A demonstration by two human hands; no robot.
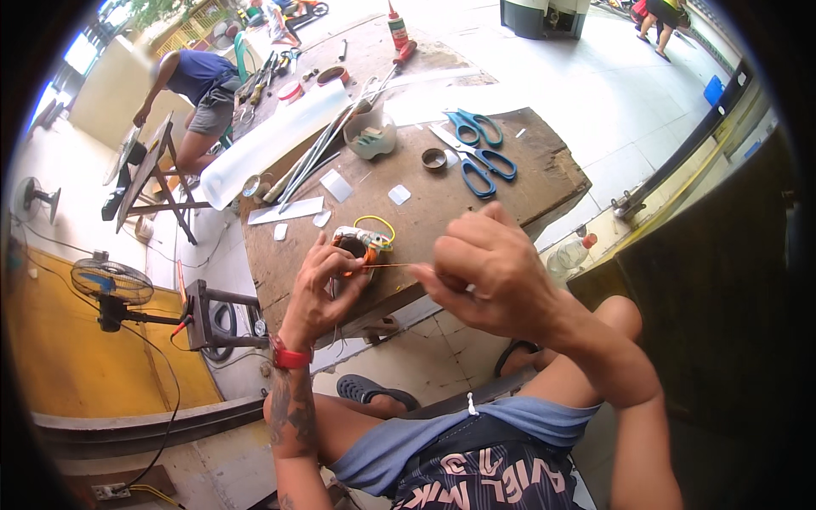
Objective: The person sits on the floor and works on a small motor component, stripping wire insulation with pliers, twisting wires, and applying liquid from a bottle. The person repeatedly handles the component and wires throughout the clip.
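Observation:
Near the front edge of the wooden bench, my left hand [314, 289] grips a small ring-shaped motor stator [371, 255] with orange-copper windings. White wrapping and a loop of yellow wire [380, 219] show along its far side. From the stator a thin orange strand [391, 265], wire or thread, runs taut to the right. My right hand [489, 268] is closed in a fist with thumb and forefinger pinching the strand's other end, raised over the bench edge. The palm side of the left hand is partly hidden.
On the bench [544, 170] lie two blue-handled scissors [484, 166], a tape roll [434, 160], white pieces [336, 185], a cut plastic container [371, 136] and long rods [323, 144]. A bottle [571, 253] stands right. A fan [110, 285] is left; a person [200, 93] bends beyond.

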